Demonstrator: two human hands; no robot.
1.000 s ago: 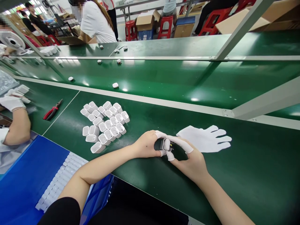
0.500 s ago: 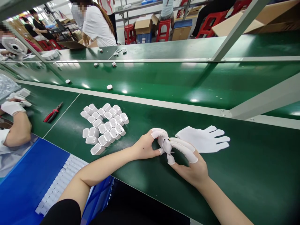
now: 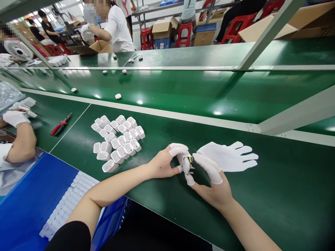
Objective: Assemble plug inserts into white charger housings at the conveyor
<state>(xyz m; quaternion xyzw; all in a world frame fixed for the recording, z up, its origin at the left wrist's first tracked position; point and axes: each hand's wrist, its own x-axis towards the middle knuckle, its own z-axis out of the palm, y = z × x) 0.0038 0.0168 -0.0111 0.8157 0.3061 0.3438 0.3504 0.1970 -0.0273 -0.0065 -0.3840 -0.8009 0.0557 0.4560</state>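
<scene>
My left hand (image 3: 167,162), in white finger covers, grips a small white plug housing (image 3: 186,165). Metal prongs and a yellow-green part show on its right side; the rest is hidden by the fingers. Close on the right is my right hand (image 3: 213,179), also in finger covers. Its fingers are stretched and spread from the thumb, with the fingertips slightly off the housing. The thumb tip lies by the housing's lower edge; whether it touches I cannot tell. A flat white glove (image 3: 227,156) lies just behind my right hand on the green bench (image 3: 167,205).
Several open white housings (image 3: 121,141) stand left of my hands. Red-handled pliers (image 3: 60,126) lie farther left, near a co-worker's gloved hand (image 3: 16,118). A blue bin (image 3: 23,205) holds rows of white pieces. Small white parts (image 3: 118,96) sit on the green conveyor (image 3: 167,97) beyond a metal rail.
My right fingers have moved off the plug housing, exposing the yellow-green part and prongs. Parts on the conveyor have shifted left. A person across the line has raised an arm.
</scene>
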